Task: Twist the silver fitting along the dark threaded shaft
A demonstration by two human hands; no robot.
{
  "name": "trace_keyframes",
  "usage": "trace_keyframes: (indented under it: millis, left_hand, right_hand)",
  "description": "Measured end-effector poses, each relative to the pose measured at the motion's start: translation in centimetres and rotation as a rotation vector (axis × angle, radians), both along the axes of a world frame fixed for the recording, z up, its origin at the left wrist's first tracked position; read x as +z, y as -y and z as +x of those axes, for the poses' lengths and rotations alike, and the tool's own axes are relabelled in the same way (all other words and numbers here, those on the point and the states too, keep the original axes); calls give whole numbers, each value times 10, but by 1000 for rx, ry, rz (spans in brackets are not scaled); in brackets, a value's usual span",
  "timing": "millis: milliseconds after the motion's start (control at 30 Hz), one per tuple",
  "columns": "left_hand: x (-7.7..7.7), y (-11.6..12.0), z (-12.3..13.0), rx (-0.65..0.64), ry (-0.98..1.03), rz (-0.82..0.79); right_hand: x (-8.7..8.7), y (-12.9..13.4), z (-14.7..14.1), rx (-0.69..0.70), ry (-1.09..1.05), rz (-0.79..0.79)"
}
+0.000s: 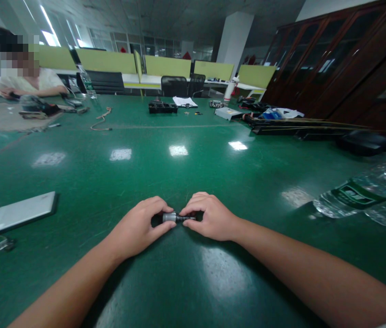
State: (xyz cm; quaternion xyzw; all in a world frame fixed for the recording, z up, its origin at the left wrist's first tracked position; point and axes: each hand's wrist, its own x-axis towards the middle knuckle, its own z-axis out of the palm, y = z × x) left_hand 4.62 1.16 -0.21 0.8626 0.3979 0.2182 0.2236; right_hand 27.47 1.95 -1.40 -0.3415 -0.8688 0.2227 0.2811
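Note:
In front of me, low over the green table (165, 177), is a small metal part with a silver cylinder (169, 217) at its left and a dark, ribbed shaft (182, 218) at its right. The thumb and fingers of my left hand (141, 224) grip the silver cylinder from the left. From the other side, my right hand (213, 216) pinches the ribbed shaft between thumb and fingertips. The part lies level, pointing sideways between both hands. Fingertips hide some of each end, and I cannot tell its exact kind.
A white flat box-shaped device (22, 213) with a cable lies at left. Clear plastic bottles (357, 193) lie at right. Farther back are a black tray (162, 107), papers (185, 102), a cord (102, 119) and dark rails (281, 127). Another person (25, 82) sits at far left.

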Motion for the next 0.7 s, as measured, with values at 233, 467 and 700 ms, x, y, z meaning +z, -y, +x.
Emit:
trace_keyframes:
  millis: [233, 467, 700]
  left_hand:
    - [-1, 0, -1, -4, -2, 2]
    - [-3, -1, -3, -4, -8, 4]
    - [-3, -1, -3, -4, -5, 10]
  right_hand:
    - [2, -1, -1, -14, 9, -10]
    - [0, 0, -1, -19, 6, -11]
    - [-1, -1, 0, -47, 20, -33]
